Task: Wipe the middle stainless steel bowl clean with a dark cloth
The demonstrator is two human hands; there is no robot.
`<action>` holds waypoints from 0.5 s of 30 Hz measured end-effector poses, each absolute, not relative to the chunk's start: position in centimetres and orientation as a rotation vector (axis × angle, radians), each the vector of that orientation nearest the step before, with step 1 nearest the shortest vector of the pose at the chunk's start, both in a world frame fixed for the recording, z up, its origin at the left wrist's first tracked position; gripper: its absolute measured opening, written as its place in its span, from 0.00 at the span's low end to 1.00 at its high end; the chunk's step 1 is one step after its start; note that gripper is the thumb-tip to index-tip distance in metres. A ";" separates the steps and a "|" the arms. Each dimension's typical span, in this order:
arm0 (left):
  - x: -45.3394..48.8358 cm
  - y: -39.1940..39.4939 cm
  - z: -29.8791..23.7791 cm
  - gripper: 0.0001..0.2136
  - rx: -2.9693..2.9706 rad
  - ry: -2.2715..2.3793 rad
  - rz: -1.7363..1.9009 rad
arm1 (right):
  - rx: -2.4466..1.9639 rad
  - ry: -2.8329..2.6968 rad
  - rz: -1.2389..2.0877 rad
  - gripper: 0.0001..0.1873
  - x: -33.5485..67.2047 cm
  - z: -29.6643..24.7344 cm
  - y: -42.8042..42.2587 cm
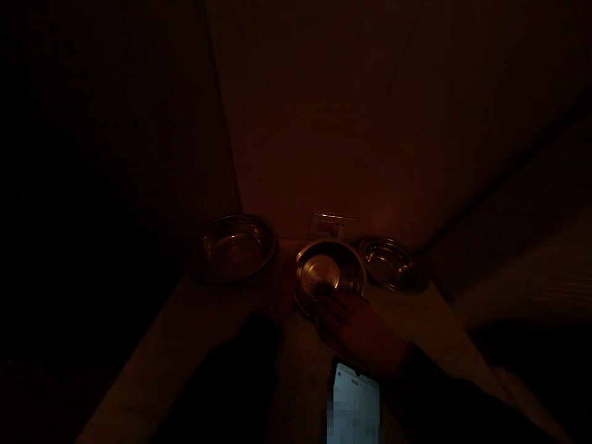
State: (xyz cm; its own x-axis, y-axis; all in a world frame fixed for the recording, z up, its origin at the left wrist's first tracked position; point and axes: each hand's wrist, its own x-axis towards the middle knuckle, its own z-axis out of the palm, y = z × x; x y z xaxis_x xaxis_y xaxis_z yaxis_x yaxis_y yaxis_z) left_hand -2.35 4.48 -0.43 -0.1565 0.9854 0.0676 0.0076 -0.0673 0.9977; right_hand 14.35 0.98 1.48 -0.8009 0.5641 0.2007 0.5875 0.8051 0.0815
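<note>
The scene is very dark. A shiny metal bowl (pixel 352 268) is in the middle of the table, its opening facing me, with a bright reflection inside. My right hand (pixel 354 324) lies over its near rim, fingers bent inward and fingertips inside the bowl. What is beneath those fingertips is too dark to make out. My left hand (pixel 280 293) is a dim shape against the bowl's left side, its fingers barely visible, seemingly holding the wall. Just below my right hand, a phone (pixel 356 394) with a lit screen lies on the table.
A wide metal dish (pixel 235 253) stands at the back left of the light table (pixel 152 364). Another metal dish (pixel 393 264) is at the back right. Behind the bowl, a wall socket plate (pixel 332 225) sits low on the wall (pixel 324 123).
</note>
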 end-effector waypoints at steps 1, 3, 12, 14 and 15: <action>-2.4 4.4 -0.6 0.22 1.204 1.264 1.376 | -0.901 -2.805 -0.193 0.19 14.3 1.5 1.1; -2.4 4.3 -1.0 0.22 1.221 1.224 1.373 | -0.902 -2.763 -0.135 0.19 14.1 1.6 1.3; -2.4 4.0 -0.8 0.21 1.149 1.327 1.331 | -0.965 -2.611 0.096 0.17 12.6 1.1 0.3; -2.4 4.0 -0.6 0.21 1.124 1.324 1.345 | -0.940 -2.661 0.020 0.16 13.7 1.3 0.4; -2.3 4.0 -0.6 0.21 1.117 1.324 1.347 | -0.938 -2.692 -0.028 0.15 14.5 1.4 0.6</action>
State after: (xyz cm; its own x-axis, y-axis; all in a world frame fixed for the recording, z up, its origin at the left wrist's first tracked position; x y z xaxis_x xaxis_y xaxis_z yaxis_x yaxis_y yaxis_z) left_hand -2.34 3.98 -0.62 -0.1736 0.9848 0.0055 -0.0116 -0.0076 0.9999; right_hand 14.45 0.55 1.44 -0.7459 0.6056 0.2772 0.6112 0.7878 -0.0764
